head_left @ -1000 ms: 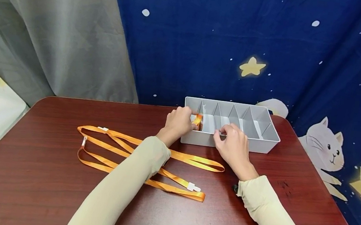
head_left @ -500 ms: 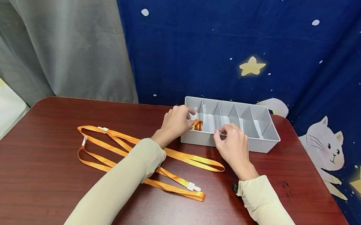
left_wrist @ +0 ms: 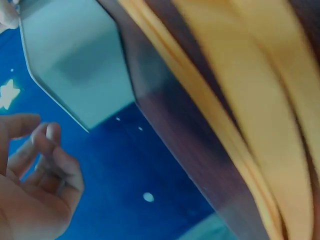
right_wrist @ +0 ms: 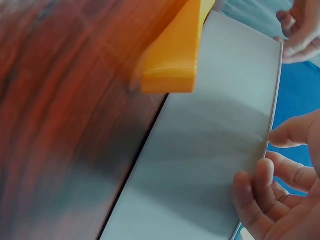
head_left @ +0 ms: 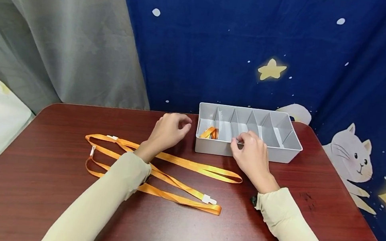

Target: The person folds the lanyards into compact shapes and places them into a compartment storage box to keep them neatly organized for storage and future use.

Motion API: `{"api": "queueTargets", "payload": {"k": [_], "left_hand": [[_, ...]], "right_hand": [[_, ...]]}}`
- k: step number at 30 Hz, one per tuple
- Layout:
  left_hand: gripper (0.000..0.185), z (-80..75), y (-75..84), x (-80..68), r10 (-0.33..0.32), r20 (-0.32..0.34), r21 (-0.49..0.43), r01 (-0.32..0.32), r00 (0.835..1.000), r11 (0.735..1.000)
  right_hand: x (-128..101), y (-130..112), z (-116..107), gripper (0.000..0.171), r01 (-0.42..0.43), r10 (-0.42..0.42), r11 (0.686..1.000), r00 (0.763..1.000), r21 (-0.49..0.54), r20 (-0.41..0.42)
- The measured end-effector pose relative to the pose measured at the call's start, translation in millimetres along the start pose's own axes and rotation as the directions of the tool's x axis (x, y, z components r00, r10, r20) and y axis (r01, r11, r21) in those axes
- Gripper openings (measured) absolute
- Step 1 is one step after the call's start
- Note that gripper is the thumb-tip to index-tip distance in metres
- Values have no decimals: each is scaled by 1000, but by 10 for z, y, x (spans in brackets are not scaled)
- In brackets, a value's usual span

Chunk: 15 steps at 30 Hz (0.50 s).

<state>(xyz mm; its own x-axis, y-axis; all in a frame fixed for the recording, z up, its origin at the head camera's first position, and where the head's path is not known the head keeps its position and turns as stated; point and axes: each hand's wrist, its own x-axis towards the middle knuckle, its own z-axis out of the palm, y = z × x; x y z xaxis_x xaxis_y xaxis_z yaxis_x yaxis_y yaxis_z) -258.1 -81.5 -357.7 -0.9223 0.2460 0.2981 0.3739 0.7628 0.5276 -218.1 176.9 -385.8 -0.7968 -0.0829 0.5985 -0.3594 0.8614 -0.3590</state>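
My left hand (head_left: 171,129) is over the table just left of a grey divided storage box (head_left: 225,148), fingers loosely bent and holding nothing. In the left wrist view the left hand (left_wrist: 42,185) shows a gap from the box's end wall. An orange lanyard (head_left: 208,132), folded up, lies in the box's leftmost compartment. My right hand (head_left: 251,155) grips the front rim of the box near its middle, its fingers (right_wrist: 252,200) against the outer front wall. Orange lanyards (head_left: 205,169) with white clips are stretched across the table, partly under the left forearm.
The dark red wooden table (head_left: 42,198) ends close behind the box. A blue starry curtain (head_left: 203,37) and a grey curtain (head_left: 62,32) hang behind it. The other box compartments (head_left: 245,119) run to the right, split by thin dividers.
My left hand has let go of the folded lanyard in the leftmost compartment and moved out of the box to the left. My right hand keeps its place on the rim.
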Motion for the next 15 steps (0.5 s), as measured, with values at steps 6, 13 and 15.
{"api": "queueTargets", "payload": {"k": [6, 13, 15], "left_hand": [[18, -15, -180, -75, 38, 89, -8, -37, 995, 999], [12, -60, -305, -159, 54, 297, 32, -66, 953, 997], [10, -78, -324, -189, 56, 371, 42, -77, 927, 996]], "right_hand": [[-15, -11, -21, 19, 2, -2, 1000, 1000, -4, 27], [-63, -89, -21, 26, 43, -43, 999, 999, 23, 1], [-63, -134, -19, 26, 68, -68, 997, 998, 27, -17]]}}
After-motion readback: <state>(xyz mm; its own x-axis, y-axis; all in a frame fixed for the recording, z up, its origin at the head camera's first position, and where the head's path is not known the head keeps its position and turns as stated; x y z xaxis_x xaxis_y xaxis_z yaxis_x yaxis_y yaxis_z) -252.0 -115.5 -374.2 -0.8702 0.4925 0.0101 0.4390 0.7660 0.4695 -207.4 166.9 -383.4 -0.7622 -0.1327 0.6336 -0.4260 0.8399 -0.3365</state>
